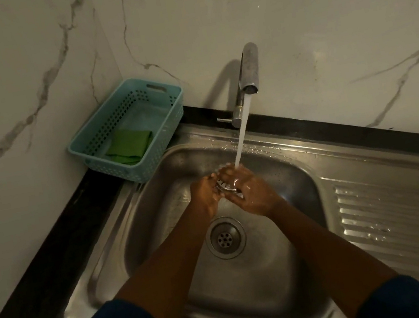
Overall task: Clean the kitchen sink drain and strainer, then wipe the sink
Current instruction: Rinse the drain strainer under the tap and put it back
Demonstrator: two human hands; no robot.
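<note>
Stainless steel glints between my two hands: the small round metal strainer (pixel 226 187) is out of its seat in the steel sink (pixel 290 256). It is held just beyond the open round drain (pixel 227 237), right under the stream from the chrome tap (pixel 247 73). My left hand (pixel 204 194) pinches one edge with curled fingers, while my right hand (pixel 253 193) cups and grips the other side, with water running over it. I judge the strainer light and stiff but slick when wet, so I would pinch it by the rim on both sides, not by the slotted middle. Farther beyond the drain and to its left, a pale blue perforated plastic basket (pixel 120 169) on the black worktop (pixel 38 259) holds a folded green cloth (pixel 129 146).
</note>
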